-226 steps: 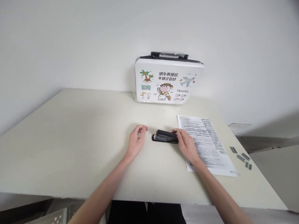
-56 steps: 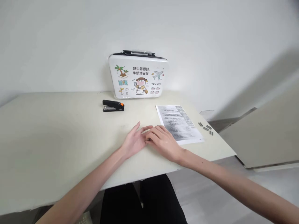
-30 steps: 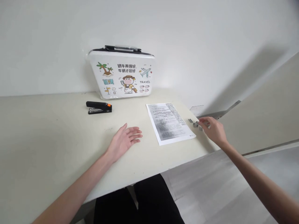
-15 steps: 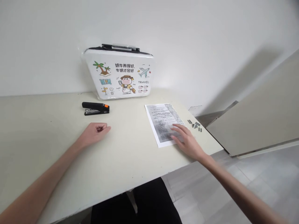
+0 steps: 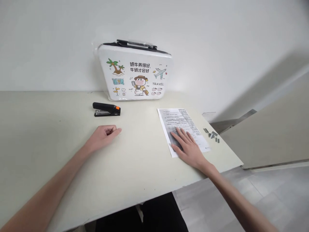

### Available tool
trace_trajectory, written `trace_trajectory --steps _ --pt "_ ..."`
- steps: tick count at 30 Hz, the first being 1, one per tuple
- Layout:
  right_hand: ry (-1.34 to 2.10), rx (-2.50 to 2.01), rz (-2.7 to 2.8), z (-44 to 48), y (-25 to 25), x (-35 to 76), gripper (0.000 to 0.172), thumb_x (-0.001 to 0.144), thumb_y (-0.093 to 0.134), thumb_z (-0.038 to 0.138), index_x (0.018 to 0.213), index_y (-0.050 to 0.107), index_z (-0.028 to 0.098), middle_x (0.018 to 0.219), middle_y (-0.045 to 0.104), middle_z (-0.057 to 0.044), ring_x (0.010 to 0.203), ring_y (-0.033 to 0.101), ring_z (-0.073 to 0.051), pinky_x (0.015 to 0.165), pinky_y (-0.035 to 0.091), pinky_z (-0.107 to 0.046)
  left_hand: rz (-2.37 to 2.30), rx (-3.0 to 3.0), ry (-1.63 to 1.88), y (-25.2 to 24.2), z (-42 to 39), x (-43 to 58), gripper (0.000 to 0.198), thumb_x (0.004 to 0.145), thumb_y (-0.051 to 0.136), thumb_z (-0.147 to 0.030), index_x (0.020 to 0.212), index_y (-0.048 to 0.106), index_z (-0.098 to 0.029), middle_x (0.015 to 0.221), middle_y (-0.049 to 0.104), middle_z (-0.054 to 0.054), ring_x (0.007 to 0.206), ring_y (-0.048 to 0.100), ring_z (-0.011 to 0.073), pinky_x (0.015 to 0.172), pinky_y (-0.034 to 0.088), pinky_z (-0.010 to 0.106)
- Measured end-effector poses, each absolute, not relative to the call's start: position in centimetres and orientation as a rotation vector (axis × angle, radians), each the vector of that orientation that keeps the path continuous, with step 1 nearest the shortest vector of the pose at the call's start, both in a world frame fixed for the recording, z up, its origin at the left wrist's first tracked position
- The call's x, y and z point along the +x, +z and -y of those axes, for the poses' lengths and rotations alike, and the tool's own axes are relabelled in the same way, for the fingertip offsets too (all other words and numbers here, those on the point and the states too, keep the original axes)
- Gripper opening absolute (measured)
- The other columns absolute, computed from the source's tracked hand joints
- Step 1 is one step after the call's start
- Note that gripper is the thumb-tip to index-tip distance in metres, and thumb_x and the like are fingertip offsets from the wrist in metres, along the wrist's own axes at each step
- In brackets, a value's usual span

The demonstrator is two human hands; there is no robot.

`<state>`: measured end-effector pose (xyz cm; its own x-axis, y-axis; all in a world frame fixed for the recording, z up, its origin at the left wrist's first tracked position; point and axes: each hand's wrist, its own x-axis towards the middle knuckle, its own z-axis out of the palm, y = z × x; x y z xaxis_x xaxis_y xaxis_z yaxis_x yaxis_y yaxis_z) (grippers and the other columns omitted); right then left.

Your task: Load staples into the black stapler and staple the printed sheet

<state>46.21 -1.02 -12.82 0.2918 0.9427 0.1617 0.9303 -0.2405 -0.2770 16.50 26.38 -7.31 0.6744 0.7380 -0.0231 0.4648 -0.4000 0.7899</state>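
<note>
My left hand (image 5: 103, 138) rests on the table in a loose fist, and nothing shows in it. Just beyond it lies a black stapler (image 5: 106, 109) with an orange piece at its right end. My right hand (image 5: 189, 149) lies flat with spread fingers on a printed sheet of paper (image 5: 172, 117), covering part of its lower half. To the right of the paper is a small scatter of staple strips (image 5: 212, 135), near the table's right edge.
A white carrying case (image 5: 135, 74) with cartoon prints and a black handle stands against the wall at the back, wrapped in clear plastic. The pale table (image 5: 135, 167) ends at a front edge above my dark-clothed legs. A pale panel (image 5: 272, 129) stands beyond its right edge.
My right hand has moved onto the paper's lower part, and its fingers have spread flat. My left hand stays in a fist near the stapler. The whole view has shifted slightly.
</note>
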Motion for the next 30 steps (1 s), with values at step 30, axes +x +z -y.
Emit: trace_trajectory --steps 30 --pt "-0.064 -2.246 1.656 -1.4 -11.1 50.6 0.064 0.108 0.032 0.061 0.168 0.028 0.036 0.178 0.008 0.002 0.164 0.006 -0.032 0.132 0.019 -0.061 -0.881 2.040 0.457 -7.3 -25.9 16.4 0.048 0.085 0.064 -0.053 0.062 0.035 -0.022 0.061 0.031 -0.004 0.056 0.028 0.0118 0.053 0.021 0.026"
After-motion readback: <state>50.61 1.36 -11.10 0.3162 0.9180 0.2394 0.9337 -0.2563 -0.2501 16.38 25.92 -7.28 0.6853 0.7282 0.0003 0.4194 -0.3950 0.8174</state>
